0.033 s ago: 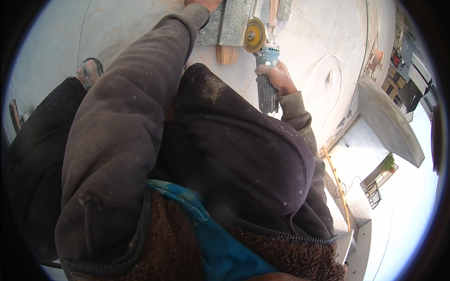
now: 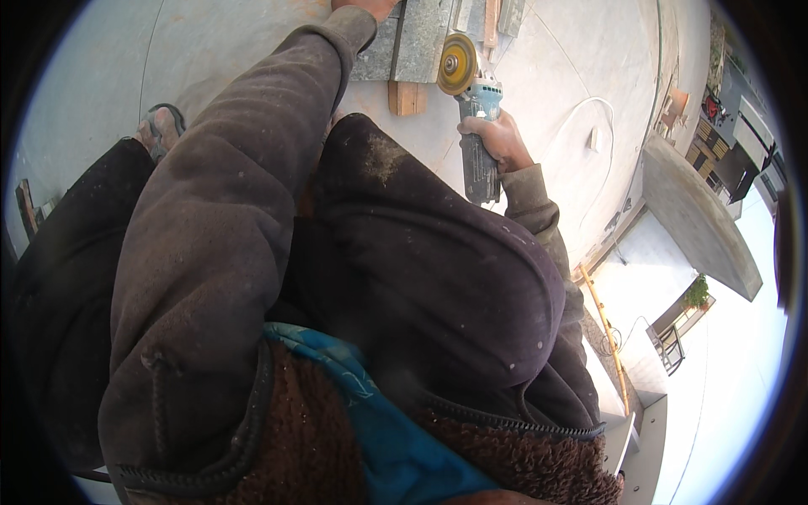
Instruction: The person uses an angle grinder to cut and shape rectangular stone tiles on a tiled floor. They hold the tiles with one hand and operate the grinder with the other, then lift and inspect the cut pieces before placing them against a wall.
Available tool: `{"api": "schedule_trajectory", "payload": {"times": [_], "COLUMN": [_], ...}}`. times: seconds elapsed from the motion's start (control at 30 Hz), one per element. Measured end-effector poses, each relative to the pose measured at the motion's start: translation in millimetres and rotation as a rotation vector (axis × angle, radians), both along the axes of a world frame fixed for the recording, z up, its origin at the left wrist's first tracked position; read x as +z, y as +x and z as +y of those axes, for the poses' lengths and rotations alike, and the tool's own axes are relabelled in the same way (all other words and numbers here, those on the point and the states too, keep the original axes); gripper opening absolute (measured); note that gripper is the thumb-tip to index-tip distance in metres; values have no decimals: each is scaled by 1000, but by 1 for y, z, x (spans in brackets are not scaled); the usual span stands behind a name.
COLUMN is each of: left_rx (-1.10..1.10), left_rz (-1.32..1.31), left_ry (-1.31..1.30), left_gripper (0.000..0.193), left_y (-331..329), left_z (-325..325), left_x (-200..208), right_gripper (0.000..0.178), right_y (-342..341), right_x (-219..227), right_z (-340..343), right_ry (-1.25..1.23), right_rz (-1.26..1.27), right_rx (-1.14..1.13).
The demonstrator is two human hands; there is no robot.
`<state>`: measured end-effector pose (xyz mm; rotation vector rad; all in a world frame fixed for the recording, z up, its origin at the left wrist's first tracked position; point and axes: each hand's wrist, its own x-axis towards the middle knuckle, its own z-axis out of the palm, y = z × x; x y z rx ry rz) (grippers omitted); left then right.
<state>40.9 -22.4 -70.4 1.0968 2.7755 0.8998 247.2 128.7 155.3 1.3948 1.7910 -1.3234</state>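
The person's right hand (image 2: 498, 143) is wrapped around the body of an angle grinder (image 2: 481, 164), one digit lying across the casing and the palm against its right side. The grinder is right of centre in the upper half of the view, beyond the person's right knee (image 2: 362, 139). Its long axis runs almost straight away from the person, leaning slightly: the dark butt end is nearer the body, the teal head farther off. A yellow disc (image 2: 455, 64) sits at the far end, on the left side of the head, with its round face and hub visible. The disc is at the right edge of a grey stone slab (image 2: 418, 46); whether they touch cannot be told.

The right wrist reaches in from the lower right, its brown cuff (image 2: 526, 187) just behind the hand, the forearm passing outside the thigh. The left arm stretches long and nearly straight from lower left to the top edge, between the knees. There the left hand (image 2: 366, 7) is mostly cut off, near the slab, so its grip cannot be told.

A wooden block (image 2: 406, 98) is at the slab's near edge. To the right, a white cable (image 2: 608, 105) curves over the pale floor (image 2: 555, 93).
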Motion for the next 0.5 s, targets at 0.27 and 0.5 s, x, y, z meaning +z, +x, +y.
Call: {"api": "schedule_trajectory", "payload": {"times": [0.27, 0.5], "left_rx": [4, 21], "left_rz": [-33, -41], "left_ry": [5, 17], "left_gripper": [59, 63], "left_y": [2, -1], "left_z": [-3, -2], "left_x": [4, 2], "right_gripper": [28, 29], "right_y": [5, 1], "right_x": [5, 5], "right_z": [3, 4], "right_ry": [11, -7], "right_rz": [3, -5], "right_rx": [36, 25]}}
